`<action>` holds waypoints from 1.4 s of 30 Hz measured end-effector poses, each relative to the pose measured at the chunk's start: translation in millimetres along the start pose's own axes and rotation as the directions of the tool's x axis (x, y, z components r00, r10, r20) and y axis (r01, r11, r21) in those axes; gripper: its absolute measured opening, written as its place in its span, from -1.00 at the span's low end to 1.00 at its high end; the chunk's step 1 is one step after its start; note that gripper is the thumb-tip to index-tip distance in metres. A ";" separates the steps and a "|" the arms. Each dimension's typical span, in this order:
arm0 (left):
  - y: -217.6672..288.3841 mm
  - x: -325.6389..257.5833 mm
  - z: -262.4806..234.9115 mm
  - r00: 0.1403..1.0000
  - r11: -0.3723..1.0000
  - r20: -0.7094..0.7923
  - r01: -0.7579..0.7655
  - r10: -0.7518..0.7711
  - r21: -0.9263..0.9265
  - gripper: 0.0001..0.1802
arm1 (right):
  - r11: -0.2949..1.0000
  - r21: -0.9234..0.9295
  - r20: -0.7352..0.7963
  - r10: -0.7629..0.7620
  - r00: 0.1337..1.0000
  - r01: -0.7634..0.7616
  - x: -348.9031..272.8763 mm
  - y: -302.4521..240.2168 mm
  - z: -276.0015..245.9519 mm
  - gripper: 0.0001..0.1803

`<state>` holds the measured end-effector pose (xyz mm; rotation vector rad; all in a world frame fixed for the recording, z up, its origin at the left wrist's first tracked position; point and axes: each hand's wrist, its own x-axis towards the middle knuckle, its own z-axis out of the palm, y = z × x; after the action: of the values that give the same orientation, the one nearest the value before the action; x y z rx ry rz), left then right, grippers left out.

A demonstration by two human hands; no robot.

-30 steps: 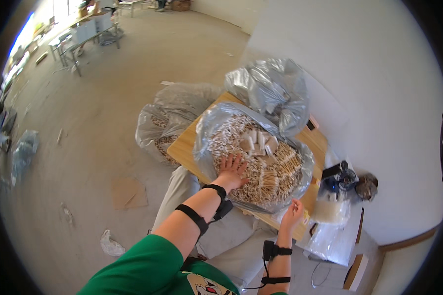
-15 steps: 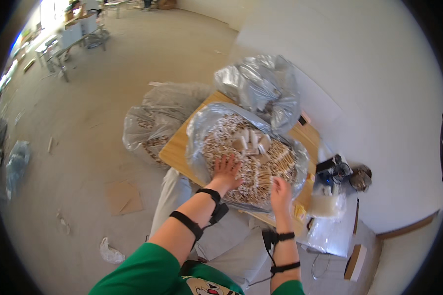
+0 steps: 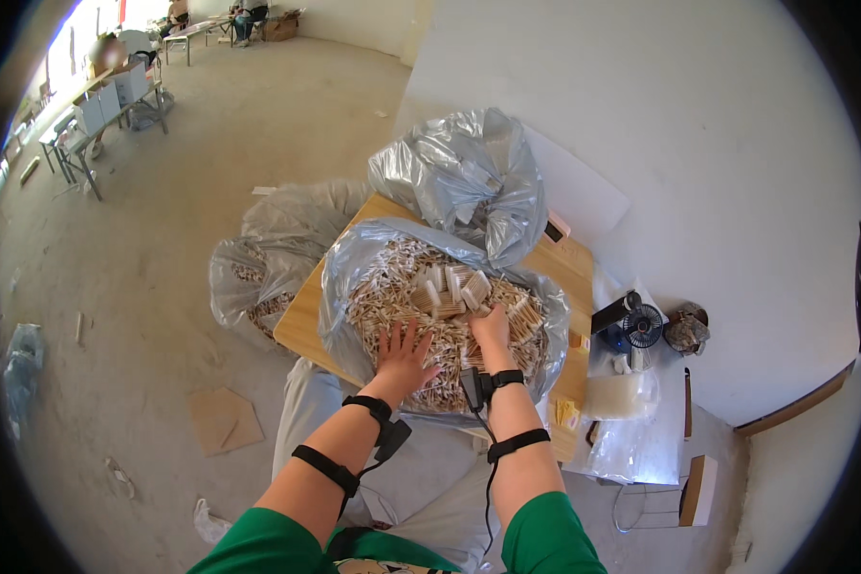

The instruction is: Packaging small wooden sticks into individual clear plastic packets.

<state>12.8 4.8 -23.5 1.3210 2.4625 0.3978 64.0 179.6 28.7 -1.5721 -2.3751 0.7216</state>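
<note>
A large grey plastic bag (image 3: 342, 256), spread wide on a wooden table, holds a heap of loose cotton swabs (image 3: 378, 301) with wooden sticks and white tips. Several swabs are gathered into neat bundles (image 3: 440, 298) on top of the heap, toward its far middle. My left hand (image 3: 404, 360) lies palm down on the loose swabs, its fingers spread. Just to the right and nearer than the bundles, my right hand (image 3: 491, 330) is closed, thumb and fingers together at the swabs. What its fingertips hold is hidden.
Behind the open bag stands another grey plastic bag (image 3: 469, 172). More swab-filled bags (image 3: 258, 263) sit left of the wooden table (image 3: 301, 320). To the right are a small black fan (image 3: 641, 326) and clear plastic packs (image 3: 622, 396). People sit at far tables. Cardboard (image 3: 223, 421) lies on the floor.
My right hand has moved from the heap's near right side up and inward to the bundles. My left hand stays spread on the swabs. The whole view has shifted a little.
</note>
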 end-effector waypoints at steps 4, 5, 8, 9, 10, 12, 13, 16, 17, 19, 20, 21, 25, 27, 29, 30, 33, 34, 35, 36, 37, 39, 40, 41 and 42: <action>-1.5 -1.8 -1.9 1.000 1.000 -0.007 -0.001 0.001 0.007 -0.21 | 0.995 0.091 0.035 -0.039 0.999 0.036 0.4 9.4 -12.4 -0.50; -4.1 -2.9 -4.0 1.000 1.000 0.017 -0.002 0.002 0.016 -0.19 | 0.988 0.136 0.021 -0.078 0.997 0.075 -0.4 15.0 -15.4 -0.54; 7.5 -1.0 -15.6 0.999 0.998 -0.012 -0.051 0.050 -0.029 -0.19 | 0.832 0.532 -0.109 -0.118 0.987 0.158 15.8 58.8 -19.0 -0.65; 9.3 1.3 -20.8 0.999 0.997 -0.028 -0.030 0.028 -0.071 -0.24 | 0.830 0.536 -0.112 -0.109 0.988 0.153 11.4 62.8 -20.7 -0.65; 8.6 -0.5 -24.0 0.999 0.994 -0.043 -0.003 -0.002 -0.111 -0.27 | 0.630 0.771 -0.051 -0.081 0.995 0.091 -0.3 59.0 -22.6 -0.70; 17.4 -5.8 -26.4 0.959 0.989 -0.283 -0.062 0.022 -0.136 -0.44 | 0.364 0.931 0.011 -0.067 0.998 0.014 -25.1 52.8 -28.1 -0.74; 24.3 -4.7 -29.4 0.923 0.966 -0.385 -0.113 0.016 -0.232 -0.51 | 0.295 0.955 0.053 -0.076 0.996 -0.029 -36.1 52.1 -30.0 -0.77; 46.7 -2.8 -30.9 0.774 0.936 -0.630 -0.262 0.059 -0.234 -0.67 | 0.180 0.981 0.100 -0.131 0.986 -0.075 -62.6 49.5 -33.3 -0.79; 50.8 -2.0 -31.7 0.911 0.726 -0.402 -0.216 -0.091 -0.653 -0.68 | 0.181 0.980 0.107 -0.164 0.981 -0.077 -69.3 48.3 -34.4 -0.79; 57.8 -4.8 -37.6 0.992 0.331 -0.090 -0.057 -0.087 -0.942 -0.74 | 0.177 0.981 0.107 -0.186 0.977 -0.074 -76.4 53.7 -37.4 -0.79; 57.1 -5.3 -37.2 0.993 0.336 -0.088 -0.055 -0.084 -0.940 -0.74 | 0.184 0.980 0.109 -0.187 0.976 -0.074 -78.9 55.4 -38.6 -0.78; 54.6 -6.2 -37.4 0.998 0.311 -0.053 -0.039 -0.035 -0.950 -0.75 | 0.192 0.978 0.112 -0.190 0.975 -0.075 -80.5 56.8 -39.2 -0.78; 59.8 -12.0 -40.1 0.999 0.200 -0.011 -0.021 0.050 -0.980 -0.79 | 0.220 0.972 0.118 -0.178 0.977 -0.078 -79.6 68.1 -39.5 -0.74; 64.9 -14.0 -39.5 0.999 0.156 -0.017 -0.024 0.044 -0.987 -0.80 | 0.805 0.339 -0.456 -0.312 0.833 0.487 -74.7 78.3 -25.0 -0.69; 56.9 -14.8 -34.3 0.988 0.393 -0.155 -0.147 0.011 -0.908 -0.82 | 0.764 0.355 -0.378 -0.409 0.831 0.538 -95.8 57.8 -34.9 -0.68; 60.4 -15.8 -34.6 0.988 0.390 -0.151 -0.146 0.019 -0.909 -0.82 | 0.731 0.360 -0.317 -0.489 0.813 0.580 -105.9 52.6 -44.1 -0.68; 67.2 -17.8 -34.0 0.990 0.314 -0.143 -0.139 0.013 -0.939 -0.80 | 0.676 0.414 -0.262 -0.552 0.791 0.609 -117.4 49.1 -41.2 -0.69; 67.0 -17.6 -32.5 0.991 0.336 -0.134 -0.124 -0.005 -0.934 -0.79 | 0.679 0.413 -0.263 -0.550 0.793 0.607 -119.1 49.6 -40.7 -0.69; 66.7 -17.6 -31.3 0.992 0.357 -0.126 -0.109 -0.024 -0.928 -0.77 | 0.699 0.421 -0.241 -0.529 0.814 0.579 -120.6 50.3 -40.1 -0.69; 64.5 -16.9 -27.8 0.992 0.357 -0.125 -0.108 -0.026 -0.928 -0.77 | 0.715 0.430 -0.216 -0.511 0.832 0.551 -121.8 49.4 -39.3 -0.70; 62.4 -16.3 -24.3 0.981 0.423 -0.195 -0.176 -0.001 -0.889 -0.77 | 0.714 0.432 -0.214 -0.512 0.832 0.551 -122.8 48.6 -38.9 -0.70; 59.8 -16.3 -21.4 0.965 0.484 -0.259 -0.240 0.029 -0.842 -0.77 | 0.735 0.341 -0.209 -0.549 0.809 0.586 -124.8 48.3 -38.5 -0.69; 59.6 -16.8 -21.7 0.954 0.572 -0.294 -0.271 0.054 -0.774 -0.78 | 0.736 0.341 -0.207 -0.548 0.811 0.585 -124.4 49.4 -37.6 -0.69; 59.3 -17.3 -22.2 0.942 0.654 -0.325 -0.298 0.083 -0.696 -0.79 | 0.742 0.288 -0.223 -0.562 0.796 0.605 -123.1 50.5 -36.1 -0.69; 58.7 -17.7 -23.8 0.942 0.653 -0.325 -0.297 0.081 -0.697 -0.79 | 0.745 0.234 -0.239 -0.578 0.780 0.624 -121.7 50.8 -34.9 -0.68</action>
<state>56.6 19.1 23.4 1.1842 1.9328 1.5393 170.0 95.2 45.0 -0.6299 -2.3074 0.7281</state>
